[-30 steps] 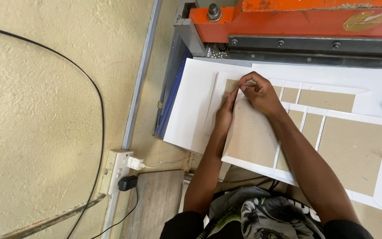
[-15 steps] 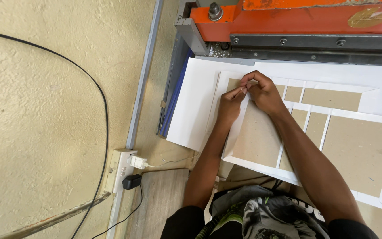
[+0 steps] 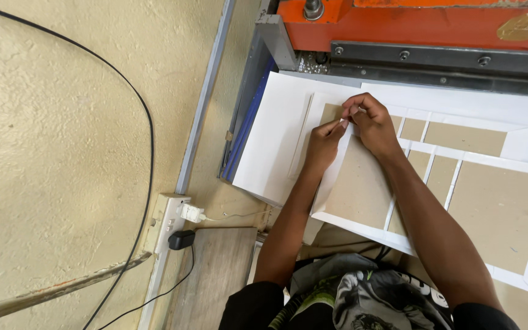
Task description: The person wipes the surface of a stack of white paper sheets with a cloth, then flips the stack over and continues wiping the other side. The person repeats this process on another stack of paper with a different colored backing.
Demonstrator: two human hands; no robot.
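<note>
Orange machine (image 3: 423, 24) behind; hands (image 3: 349, 125) pinch white frame (image 3: 331, 177) corner

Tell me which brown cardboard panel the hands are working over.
The big panel at the left end of the white frame. Both hands, left and right, pinch at its top corner; the other panels lie untouched to the right.

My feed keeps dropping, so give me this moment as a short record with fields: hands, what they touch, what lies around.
left hand: fingertips pinch a white strip at the corner of the card
right hand: fingers curled, pinching the same spot from the other side
card: brown panels edged with white strips, flat on the white sheet
machine: orange, with a grey bar along the sheet's far edge
wall side: socket strip with a white plug and a black plug, and a black cable
</note>
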